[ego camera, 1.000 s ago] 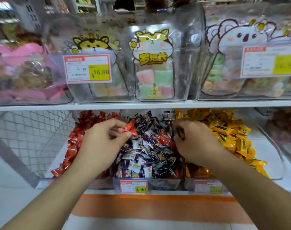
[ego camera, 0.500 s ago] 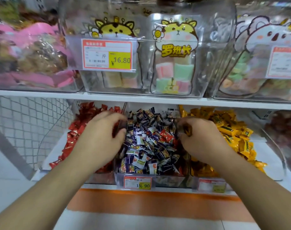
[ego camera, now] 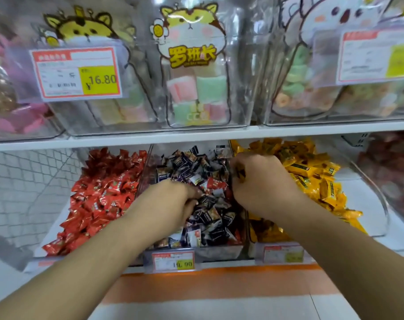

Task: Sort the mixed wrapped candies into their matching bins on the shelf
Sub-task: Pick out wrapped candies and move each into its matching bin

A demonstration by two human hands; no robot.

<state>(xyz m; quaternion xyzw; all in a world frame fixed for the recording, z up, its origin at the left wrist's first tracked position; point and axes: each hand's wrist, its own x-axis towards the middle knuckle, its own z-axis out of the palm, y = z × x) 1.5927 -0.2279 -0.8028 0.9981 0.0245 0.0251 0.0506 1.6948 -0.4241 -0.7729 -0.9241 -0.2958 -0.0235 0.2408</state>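
Three clear bins stand side by side on the lower shelf. Red candies [ego camera: 99,199] fill the left one and yellow candies [ego camera: 311,176] the right one. The middle bin [ego camera: 217,253] holds dark purple and white candies [ego camera: 210,213] with a few red ones mixed in, such as a red candy [ego camera: 216,183] near the centre. My left hand [ego camera: 168,204] is down in the middle bin, with bent fingers buried among the dark wrappers. What they hold is hidden. My right hand [ego camera: 263,185] hovers at the middle bin's right edge and pinches a yellow candy [ego camera: 240,173].
The white shelf board [ego camera: 196,135] runs just above the bins and carries large clear tubs of marshmallow sweets [ego camera: 196,95] with price tags. A wire mesh panel [ego camera: 30,181] closes the left side. Another bin of dark red sweets [ego camera: 390,162] sits at the far right.
My left hand carried a red candy over to the red bin, then came back into the middle bin without it. My right hand kept its yellow candy. The camera moved closer.
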